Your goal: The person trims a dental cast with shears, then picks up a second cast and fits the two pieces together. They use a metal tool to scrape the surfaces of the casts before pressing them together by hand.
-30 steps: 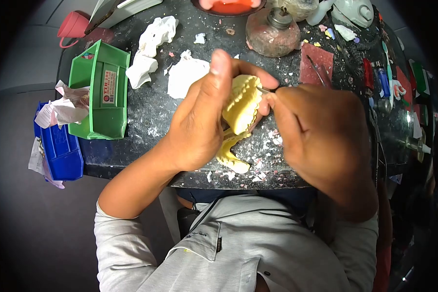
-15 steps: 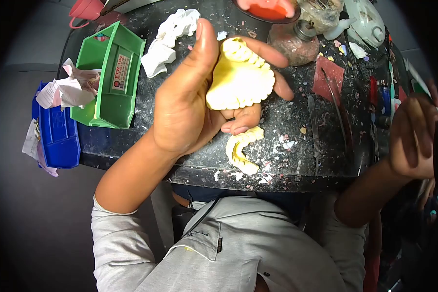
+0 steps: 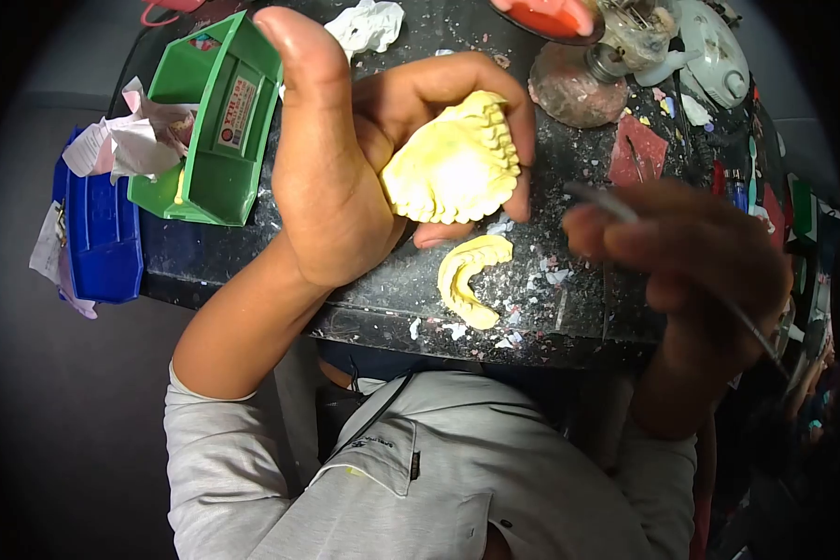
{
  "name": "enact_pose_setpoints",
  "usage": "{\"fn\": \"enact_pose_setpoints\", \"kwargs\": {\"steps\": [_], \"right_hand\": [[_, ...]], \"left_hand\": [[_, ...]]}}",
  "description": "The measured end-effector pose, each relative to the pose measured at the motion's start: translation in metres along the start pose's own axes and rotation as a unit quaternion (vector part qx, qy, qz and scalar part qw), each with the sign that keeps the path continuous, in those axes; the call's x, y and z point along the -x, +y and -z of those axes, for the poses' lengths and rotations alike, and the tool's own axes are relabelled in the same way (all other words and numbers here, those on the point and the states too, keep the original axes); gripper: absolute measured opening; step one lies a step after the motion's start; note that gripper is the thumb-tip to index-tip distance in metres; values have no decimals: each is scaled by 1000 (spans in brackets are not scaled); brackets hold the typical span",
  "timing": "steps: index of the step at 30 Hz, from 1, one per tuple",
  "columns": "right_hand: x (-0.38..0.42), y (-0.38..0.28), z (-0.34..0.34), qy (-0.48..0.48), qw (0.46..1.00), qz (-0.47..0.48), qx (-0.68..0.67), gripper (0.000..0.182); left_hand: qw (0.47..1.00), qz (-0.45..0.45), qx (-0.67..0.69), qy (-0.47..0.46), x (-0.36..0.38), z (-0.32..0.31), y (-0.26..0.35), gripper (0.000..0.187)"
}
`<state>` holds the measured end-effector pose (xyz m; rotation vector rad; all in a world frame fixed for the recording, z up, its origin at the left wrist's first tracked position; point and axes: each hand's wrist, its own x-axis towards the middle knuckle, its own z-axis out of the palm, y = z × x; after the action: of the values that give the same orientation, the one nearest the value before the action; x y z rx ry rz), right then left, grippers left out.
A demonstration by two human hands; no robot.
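In my left hand, palm up, rests a yellow plaster dental model with its row of teeth to the right and front. The fingers curl behind and around it; the thumb stands out to the side. Below that hand, a curved yellow plaster dental arch lies by itself on the table. My right hand, blurred by motion, grips a slim metal hand tool. Its pale tip points toward the model, apart from it, and its thin shaft runs out behind the hand.
Left on the dark table are a green bin with crumpled paper and a blue bin. Behind stand a glass spirit burner and a bowl of red material. A pink wax sheet and scattered crumbs lie rightward.
My right hand has swung in from the far right toward the model, bringing the metal tool. My left hand has turned the model slightly and its fingers now curl closer around it.
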<state>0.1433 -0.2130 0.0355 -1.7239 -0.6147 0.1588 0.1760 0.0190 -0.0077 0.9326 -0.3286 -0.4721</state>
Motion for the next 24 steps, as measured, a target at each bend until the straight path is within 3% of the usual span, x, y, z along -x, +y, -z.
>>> {"fn": "enact_pose_setpoints", "kwargs": {"steps": [2,4,7,9,13,16,19,24], "right_hand": [[-9,12,-4,-5,965,214,153,37],[-3,8,-10,-4,968,193,158,32],[-1,8,-23,16,968,178,174,24],[-2,9,-26,35,965,184,185,21],[-5,10,-25,-17,942,216,256,17],[-7,10,-26,-35,929,230,289,16],[-7,11,-27,-34,926,230,297,15],[-6,14,-30,-25,922,234,308,14]], "left_hand": [[998,-26,-21,-46,-2,13,-8,125],[984,-129,-103,-61,-5,19,-17,129],[991,-64,-111,-39,1,16,-9,133],[992,-69,-99,-28,3,12,-9,134],[995,-46,-78,45,7,4,-6,137],[993,-29,-110,-23,2,5,7,139],[996,-44,-66,-28,3,12,-6,140],[991,-66,-113,-22,3,13,-9,140]]}}
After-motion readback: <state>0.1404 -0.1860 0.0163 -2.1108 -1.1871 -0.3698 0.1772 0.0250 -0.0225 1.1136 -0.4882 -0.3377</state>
